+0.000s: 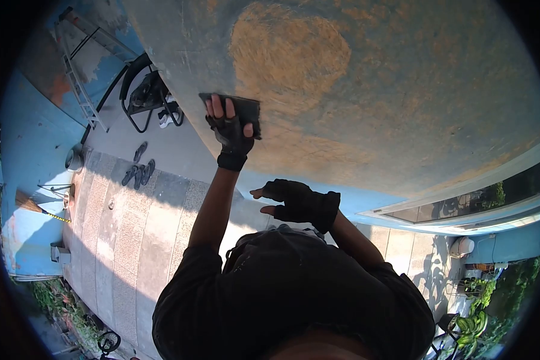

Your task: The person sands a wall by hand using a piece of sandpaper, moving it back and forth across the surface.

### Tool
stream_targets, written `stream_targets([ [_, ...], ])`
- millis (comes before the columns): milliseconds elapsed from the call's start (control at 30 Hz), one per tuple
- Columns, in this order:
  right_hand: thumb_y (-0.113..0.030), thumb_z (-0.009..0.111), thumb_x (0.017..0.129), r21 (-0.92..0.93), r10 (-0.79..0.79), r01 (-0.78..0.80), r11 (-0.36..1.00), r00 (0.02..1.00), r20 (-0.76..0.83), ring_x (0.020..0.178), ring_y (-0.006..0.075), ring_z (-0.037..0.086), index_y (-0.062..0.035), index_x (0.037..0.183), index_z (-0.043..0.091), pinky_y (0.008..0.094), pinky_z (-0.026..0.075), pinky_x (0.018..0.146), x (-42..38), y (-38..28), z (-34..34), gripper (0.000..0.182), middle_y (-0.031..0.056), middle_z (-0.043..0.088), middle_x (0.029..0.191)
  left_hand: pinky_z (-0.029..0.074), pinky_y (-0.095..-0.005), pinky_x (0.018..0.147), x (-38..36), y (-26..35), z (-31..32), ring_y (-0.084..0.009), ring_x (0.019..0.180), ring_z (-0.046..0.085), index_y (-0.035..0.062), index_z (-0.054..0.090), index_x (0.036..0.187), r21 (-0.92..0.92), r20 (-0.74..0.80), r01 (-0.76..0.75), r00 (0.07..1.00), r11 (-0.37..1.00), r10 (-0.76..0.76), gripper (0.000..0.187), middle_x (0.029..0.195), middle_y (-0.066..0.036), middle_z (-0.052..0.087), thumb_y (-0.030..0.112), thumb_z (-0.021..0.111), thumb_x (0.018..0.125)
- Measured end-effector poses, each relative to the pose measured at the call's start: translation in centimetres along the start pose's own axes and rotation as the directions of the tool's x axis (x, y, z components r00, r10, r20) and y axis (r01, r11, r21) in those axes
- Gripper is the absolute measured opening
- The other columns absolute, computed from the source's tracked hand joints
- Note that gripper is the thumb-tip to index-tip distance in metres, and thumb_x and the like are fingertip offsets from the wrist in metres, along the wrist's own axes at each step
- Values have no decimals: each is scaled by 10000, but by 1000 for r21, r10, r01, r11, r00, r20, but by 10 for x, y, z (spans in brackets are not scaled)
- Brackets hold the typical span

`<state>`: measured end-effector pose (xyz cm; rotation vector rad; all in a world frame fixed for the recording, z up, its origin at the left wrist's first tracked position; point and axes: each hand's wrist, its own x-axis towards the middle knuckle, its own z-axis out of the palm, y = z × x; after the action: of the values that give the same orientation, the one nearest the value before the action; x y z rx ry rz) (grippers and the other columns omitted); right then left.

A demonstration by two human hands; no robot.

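My left hand (229, 132), in a black fingerless glove, is pressed against the wall (402, 90) with the arm stretched out. Under its fingers and thumb lies a flat black rectangular pad (246, 109), which looks like sandpaper or a sanding sheet. The pad's face is hidden against the wall. A tan patch (288, 51) with swirling scratch marks covers part of the grey wall, above and right of the pad. My right hand (297, 203), gloved in black too, is held in front of my chest, fingers apart and nothing in it.
A metal ladder (78, 78) leans at the upper left, near a dark-framed chair (147, 99). Several sandals (139, 171) lie on the tiled floor (126, 240). A broom (33, 204) stands by the left wall. A window (468, 201) and plants (474, 324) are on the right.
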<state>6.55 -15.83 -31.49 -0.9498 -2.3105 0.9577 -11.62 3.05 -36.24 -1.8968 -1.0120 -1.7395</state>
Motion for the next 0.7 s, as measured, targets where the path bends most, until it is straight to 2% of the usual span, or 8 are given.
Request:
stream_targets([
  [67,-374,685,986,8,14,-14,1000,1000,3,1135,290,646,-101,1359,644,391,511,1013,-1,4,2,464,101,683,1250,168,-625,1204,16,-22,-7,-509,1509,225,-1,268,1603,23,-170,160,973,987,-154,810,1668,-286,194,602,260,1062],
  [133,-364,695,980,-21,-131,129,991,983,-132,1114,294,650,-101,1367,638,403,516,1001,-3,14,10,471,104,686,1238,162,-613,1212,14,-25,-8,-508,1518,208,-8,242,1610,2,-196,199,961,980,-195,814,1672,-292,176,596,248,1065],
  [200,-349,710,972,-35,-89,86,996,991,-96,1099,295,657,-107,1368,639,405,522,994,-2,12,6,470,103,693,1225,144,-587,1231,1,-3,2,-477,1541,175,-68,236,1593,-10,-185,229,956,973,-227,826,1673,-294,176,569,243,1066],
  [333,-359,705,974,39,-41,42,998,998,-47,1119,293,650,-117,1379,634,401,514,997,-1,5,9,476,102,692,1210,154,-652,1195,-62,33,24,-534,1518,174,21,294,1593,-6,79,-3,997,1000,4,806,1660,-290,202,606,276,1039],
  [400,-368,698,977,70,-28,29,997,999,-18,1129,290,645,-118,1379,634,399,509,1001,2,6,10,478,100,689,1211,159,-640,1198,-60,18,16,-516,1524,176,21,261,1610,-63,69,57,996,996,-53,792,1672,-280,185,585,272,1053],
  [500,-346,713,969,68,-64,69,995,996,-67,1099,287,658,-94,1360,637,392,521,980,-3,7,12,471,98,692,1199,127,-555,1241,-44,-16,6,-459,1556,128,-11,157,1631,-96,-164,425,885,900,-436,825,1700,-265,100,583,268,1070],
  [633,-342,712,971,134,-21,28,991,998,-57,1095,288,664,-91,1354,638,396,524,980,-9,13,15,463,99,691,1208,100,-550,1243,-47,-7,6,-462,1561,93,-36,92,1629,-108,-159,478,857,872,-490,894,1700,-281,61,624,264,1051],
  [700,-210,767,937,167,52,-52,985,999,7,1202,252,662,-91,1319,645,366,532,1023,-9,12,15,418,89,682,1304,84,-581,1233,-62,31,13,-494,1557,68,-29,88,1631,-149,-63,444,888,884,-456,891,1694,-301,40,619,262,1045],
])
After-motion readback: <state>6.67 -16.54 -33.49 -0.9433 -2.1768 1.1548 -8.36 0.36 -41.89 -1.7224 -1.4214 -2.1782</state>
